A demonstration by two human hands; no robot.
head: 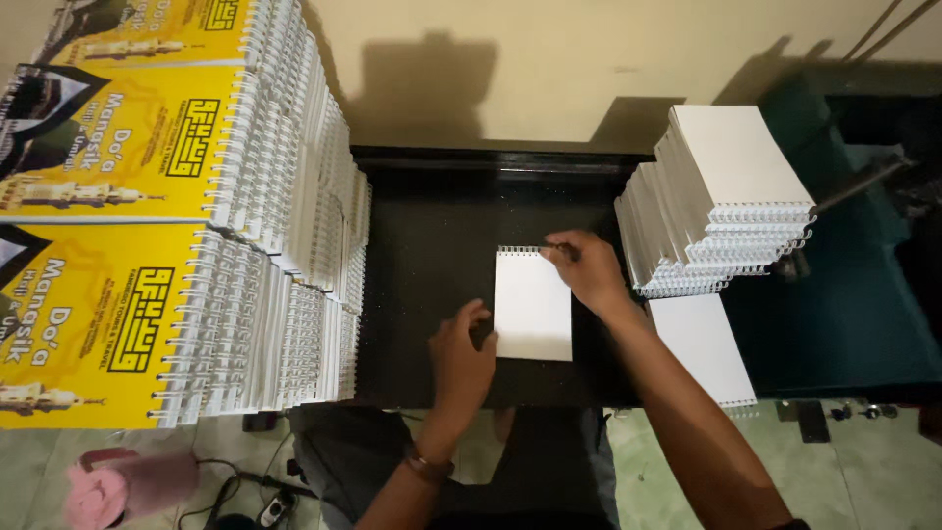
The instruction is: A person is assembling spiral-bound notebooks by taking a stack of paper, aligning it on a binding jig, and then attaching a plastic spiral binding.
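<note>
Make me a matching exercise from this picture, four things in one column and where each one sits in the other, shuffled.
Things:
1. yellow-covered booklets
2. white spiral stack
3. single white booklet
4. pink object

Places:
A. on the floor, lower left
B. middle of the black table, between the left hand and the right hand
C. piled along the left side
D. piled on the right side

Pairs: 1-C, 2-D, 3-B, 4-A

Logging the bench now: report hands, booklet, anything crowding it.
Left hand on the booklet's lower left edge, fingers bent. Right hand pinching the wire spine at top right. White booklet flat on black table. Stacks both sides, none touching.
</note>
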